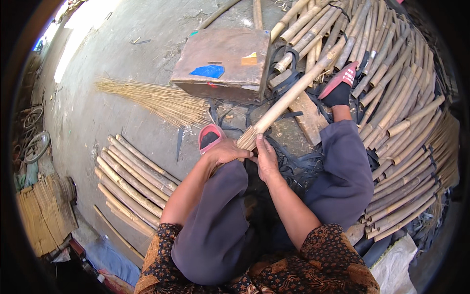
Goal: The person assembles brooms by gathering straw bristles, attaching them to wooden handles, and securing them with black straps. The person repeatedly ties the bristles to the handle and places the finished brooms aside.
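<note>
A long pale bamboo pole (298,90) slants from the upper right down to my lap. Short thin sticks (247,139) are gathered at its near end; whether they sit around it or inside it I cannot tell. My left hand (226,152) closes on the lower left side of these sticks, its thumb pointing right. From the right, my right hand (266,156) grips the same end, thumb up along the sticks. Both hands meet just above my knees. The lower tips of the sticks are hidden by my fingers.
Ahead stands a brown box (220,56) with a blue patch. A fan of thin sticks (152,100) lies left of it. Bamboo poles lie in a row (132,176) at left and a big stack (391,98) at right. Black strips (298,164) and a wooden block (309,117) are near my feet.
</note>
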`<control>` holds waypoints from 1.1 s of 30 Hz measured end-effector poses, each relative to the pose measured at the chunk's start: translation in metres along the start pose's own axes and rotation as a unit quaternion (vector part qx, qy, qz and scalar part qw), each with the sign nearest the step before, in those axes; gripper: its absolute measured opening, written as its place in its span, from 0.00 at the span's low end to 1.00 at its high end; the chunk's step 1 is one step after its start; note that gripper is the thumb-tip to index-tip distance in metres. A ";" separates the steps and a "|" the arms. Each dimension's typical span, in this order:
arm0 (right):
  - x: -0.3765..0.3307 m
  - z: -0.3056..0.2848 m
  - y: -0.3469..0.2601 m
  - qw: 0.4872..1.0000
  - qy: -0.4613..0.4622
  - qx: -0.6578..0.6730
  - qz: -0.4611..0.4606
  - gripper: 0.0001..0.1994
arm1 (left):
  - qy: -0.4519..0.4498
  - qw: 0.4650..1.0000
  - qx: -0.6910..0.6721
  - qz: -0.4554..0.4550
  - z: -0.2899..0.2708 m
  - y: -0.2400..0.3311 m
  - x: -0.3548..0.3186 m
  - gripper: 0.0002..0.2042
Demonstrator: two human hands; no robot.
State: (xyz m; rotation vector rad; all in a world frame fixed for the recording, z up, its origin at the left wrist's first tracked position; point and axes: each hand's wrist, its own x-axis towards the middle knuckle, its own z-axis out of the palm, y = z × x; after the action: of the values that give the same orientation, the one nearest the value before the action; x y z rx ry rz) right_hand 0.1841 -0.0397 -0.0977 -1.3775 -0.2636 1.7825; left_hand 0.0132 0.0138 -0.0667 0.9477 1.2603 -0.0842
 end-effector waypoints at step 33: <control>0.033 -0.001 0.007 0.999 -0.014 0.025 -0.017 0.25 | 0.076 0.987 0.041 0.135 0.025 -0.014 0.023 0.27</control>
State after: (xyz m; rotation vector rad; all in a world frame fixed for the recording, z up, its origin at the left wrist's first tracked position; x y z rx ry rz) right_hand 0.1805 -0.0208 -0.1257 -1.3068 -0.2541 1.7698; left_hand 0.0331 -0.0015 -0.0940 1.2072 1.2631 0.1532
